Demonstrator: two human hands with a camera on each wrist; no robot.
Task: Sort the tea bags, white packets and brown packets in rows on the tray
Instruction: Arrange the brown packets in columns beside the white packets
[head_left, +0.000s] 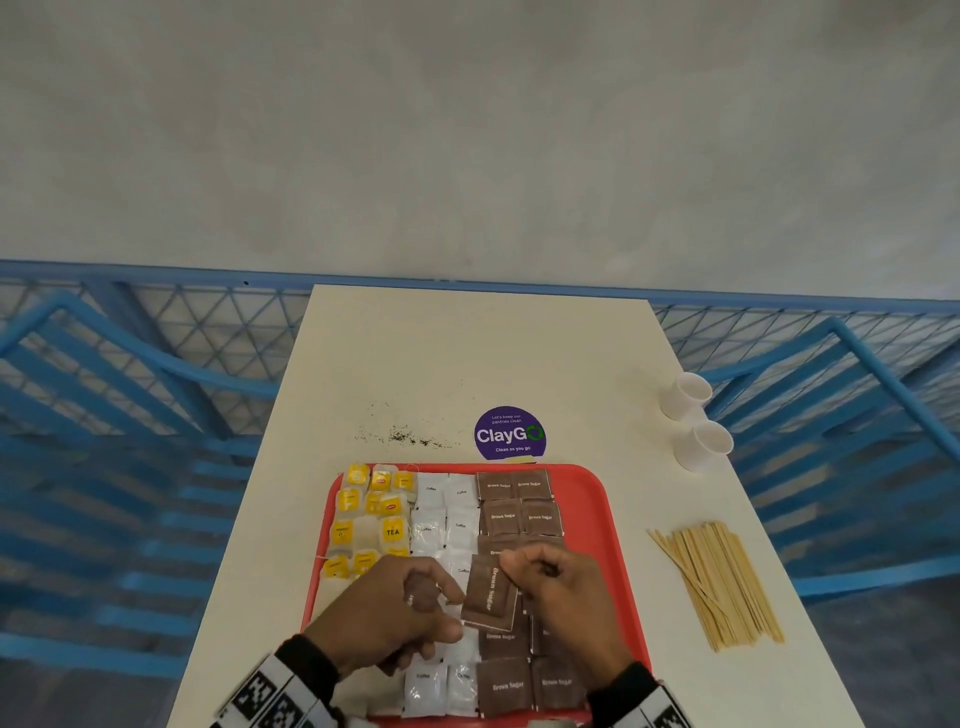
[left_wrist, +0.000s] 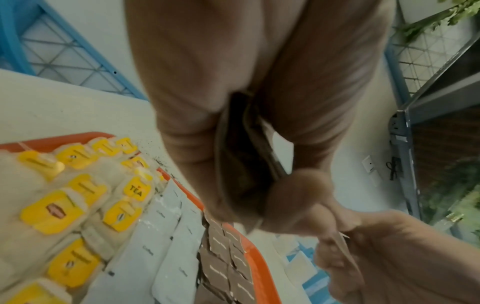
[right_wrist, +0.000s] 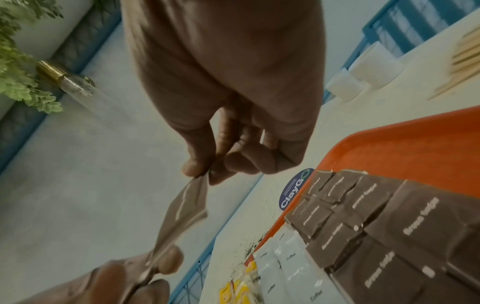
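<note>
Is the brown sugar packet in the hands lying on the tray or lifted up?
Lifted up. The brown sugar packet hangs above the tray, pinched by both hands.

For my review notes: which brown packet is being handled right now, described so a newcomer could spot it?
Start at the red tray on the table. Over its near middle, both hands meet: the left hand and right hand pinch one brown sugar packet. Unlike the brown packets lying flat in rows, it is lifted and turned, its lettering running lengthwise.

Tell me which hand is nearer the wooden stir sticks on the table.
Right. The right hand is over the tray's brown-packet side, nearest the stir sticks. The left hand is farther off, over the white packets. Both pinch one brown packet.
</note>
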